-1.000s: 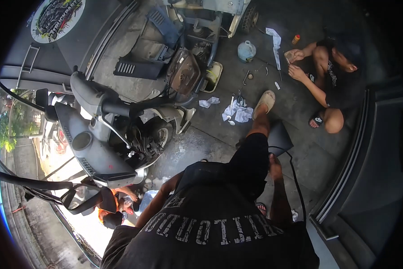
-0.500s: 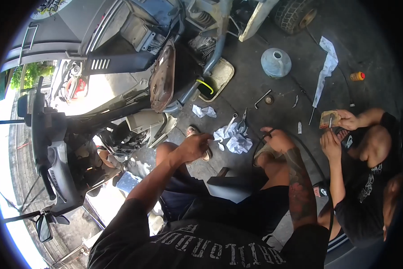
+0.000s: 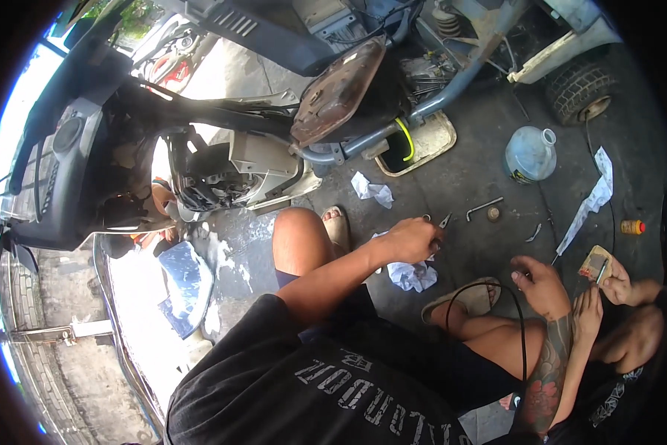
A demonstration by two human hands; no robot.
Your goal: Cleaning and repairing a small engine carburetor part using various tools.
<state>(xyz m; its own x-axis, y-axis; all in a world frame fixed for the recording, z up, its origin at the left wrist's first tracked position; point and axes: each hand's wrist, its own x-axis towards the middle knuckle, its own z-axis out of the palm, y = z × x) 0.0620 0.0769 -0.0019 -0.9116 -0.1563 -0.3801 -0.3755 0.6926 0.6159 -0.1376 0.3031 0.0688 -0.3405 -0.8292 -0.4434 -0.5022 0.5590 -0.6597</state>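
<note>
My left hand is closed over the crumpled white paper. Whatever its fingers hold, if anything, is hidden. Just past its knuckles the pliers' jaws and a wrench's ring end show. My right hand, at the end of the tattooed forearm, hangs by my right knee with thumb and fingers apart and nothing visible in it. A thin black cable loops beside it, near my sandal. To the right, another person's hand holds a small tan packet and a slender metal piece.
A partly stripped motorcycle stands at the left, its brown tank facing me. Beyond lie a pan with a yellow-green hose, a blue jug, a hex key, a long paper strip and a small yellow bottle.
My view has turned and shifted left. My left hand has moved over the paper and tools. My right hand has come away from the black cable and moved toward the other person.
</note>
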